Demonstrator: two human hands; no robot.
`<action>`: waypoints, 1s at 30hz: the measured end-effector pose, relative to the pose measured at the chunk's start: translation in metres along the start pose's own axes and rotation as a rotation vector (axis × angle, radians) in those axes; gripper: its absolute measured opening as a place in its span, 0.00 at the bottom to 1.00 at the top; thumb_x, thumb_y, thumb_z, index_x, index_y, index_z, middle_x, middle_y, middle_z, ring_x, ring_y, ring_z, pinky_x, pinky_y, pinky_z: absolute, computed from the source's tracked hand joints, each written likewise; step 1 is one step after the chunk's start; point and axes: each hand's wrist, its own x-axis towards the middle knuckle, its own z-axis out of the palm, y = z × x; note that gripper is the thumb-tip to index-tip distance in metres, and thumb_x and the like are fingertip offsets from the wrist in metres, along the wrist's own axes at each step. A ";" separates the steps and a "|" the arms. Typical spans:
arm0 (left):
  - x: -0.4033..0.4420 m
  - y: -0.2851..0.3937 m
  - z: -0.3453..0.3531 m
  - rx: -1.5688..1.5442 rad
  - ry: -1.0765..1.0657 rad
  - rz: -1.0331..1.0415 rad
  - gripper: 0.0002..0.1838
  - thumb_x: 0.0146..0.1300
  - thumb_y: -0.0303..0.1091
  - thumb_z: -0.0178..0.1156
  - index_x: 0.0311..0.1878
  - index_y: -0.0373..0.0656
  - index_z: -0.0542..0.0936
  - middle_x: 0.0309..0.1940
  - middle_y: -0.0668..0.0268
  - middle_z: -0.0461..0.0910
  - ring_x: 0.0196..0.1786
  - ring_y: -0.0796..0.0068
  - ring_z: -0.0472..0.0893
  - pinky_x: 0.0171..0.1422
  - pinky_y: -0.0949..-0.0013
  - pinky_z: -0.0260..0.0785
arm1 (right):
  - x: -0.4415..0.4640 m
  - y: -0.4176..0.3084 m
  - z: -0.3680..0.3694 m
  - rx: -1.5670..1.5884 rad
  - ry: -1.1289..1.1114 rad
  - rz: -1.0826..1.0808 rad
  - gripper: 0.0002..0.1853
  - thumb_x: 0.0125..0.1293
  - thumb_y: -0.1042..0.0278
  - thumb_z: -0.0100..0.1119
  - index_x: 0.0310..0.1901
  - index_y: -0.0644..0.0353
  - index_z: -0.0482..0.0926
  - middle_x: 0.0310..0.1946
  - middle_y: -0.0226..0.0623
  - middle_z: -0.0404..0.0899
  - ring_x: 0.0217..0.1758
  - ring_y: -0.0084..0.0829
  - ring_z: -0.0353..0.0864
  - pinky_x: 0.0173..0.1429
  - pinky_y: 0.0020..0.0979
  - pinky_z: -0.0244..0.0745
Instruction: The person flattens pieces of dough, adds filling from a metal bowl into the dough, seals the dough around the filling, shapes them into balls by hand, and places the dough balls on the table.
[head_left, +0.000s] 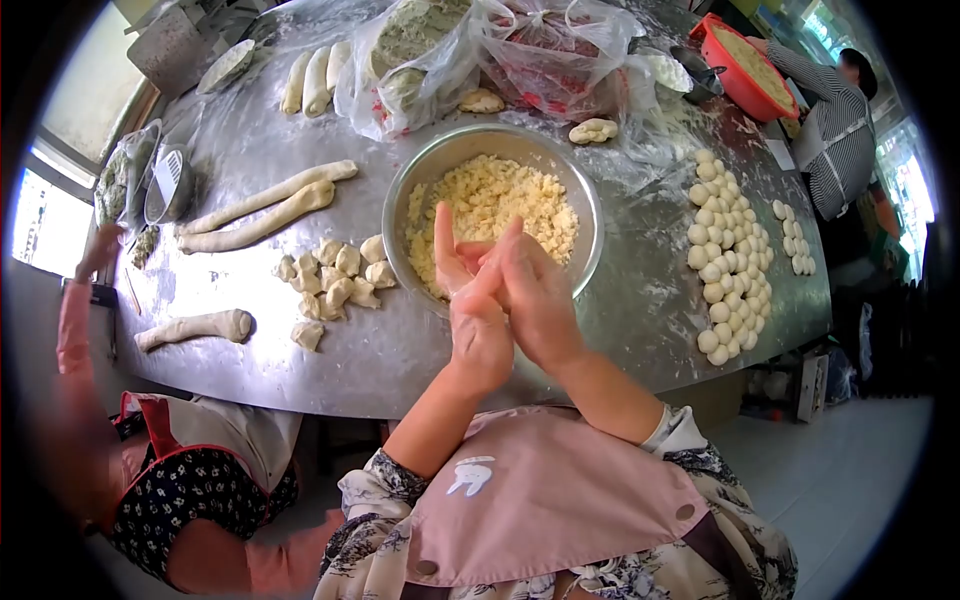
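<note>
My left hand [476,310] and my right hand [535,300] are pressed together over the near part of a steel bowl [592,250]. Yellow crumbly filling [500,190] lies in the bowl. The fingers of both hands point up and away from me, and whatever may be between the palms is hidden. Left of the bowl is a group of cut dough pieces [338,290]. Two long dough rolls [265,215] lie farther left, and a shorter roll [195,328] rests nearer the table's front edge.
Many round dough balls [725,260] cover the table's right side. Plastic bags [555,60] stand behind the bowl. A red basin [745,75] is at the far right, beside a person in a striped top [835,130]. Another person's raised arm [75,320] is at left.
</note>
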 end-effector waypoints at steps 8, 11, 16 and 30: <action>0.003 -0.009 0.003 -0.626 0.031 -0.467 0.54 0.62 0.78 0.22 0.78 0.43 0.45 0.79 0.59 0.44 0.78 0.62 0.51 0.80 0.59 0.42 | 0.002 0.010 -0.024 -0.627 0.015 -0.321 0.19 0.76 0.58 0.47 0.55 0.66 0.74 0.50 0.51 0.80 0.52 0.39 0.81 0.56 0.32 0.74; -0.003 -0.006 0.014 -0.782 -0.050 -0.490 0.51 0.65 0.75 0.24 0.77 0.41 0.49 0.76 0.58 0.52 0.77 0.64 0.54 0.80 0.60 0.41 | 0.008 0.018 -0.025 -0.728 -0.207 -0.493 0.32 0.77 0.48 0.38 0.72 0.64 0.57 0.73 0.59 0.53 0.78 0.54 0.50 0.77 0.51 0.45; -0.006 0.020 0.013 -0.834 -0.109 -0.596 0.45 0.70 0.70 0.27 0.73 0.37 0.57 0.72 0.59 0.60 0.73 0.67 0.60 0.76 0.62 0.52 | 0.042 0.011 -0.039 -0.815 0.030 -0.486 0.37 0.76 0.40 0.28 0.74 0.62 0.51 0.77 0.58 0.36 0.81 0.57 0.29 0.77 0.58 0.25; 0.013 -0.006 -0.019 -0.696 0.415 -0.557 0.31 0.73 0.61 0.43 0.35 0.39 0.77 0.45 0.53 0.78 0.47 0.69 0.76 0.54 0.66 0.68 | -0.007 0.029 -0.005 -0.391 -0.280 -0.309 0.40 0.75 0.42 0.41 0.74 0.65 0.43 0.75 0.57 0.38 0.80 0.50 0.33 0.78 0.48 0.31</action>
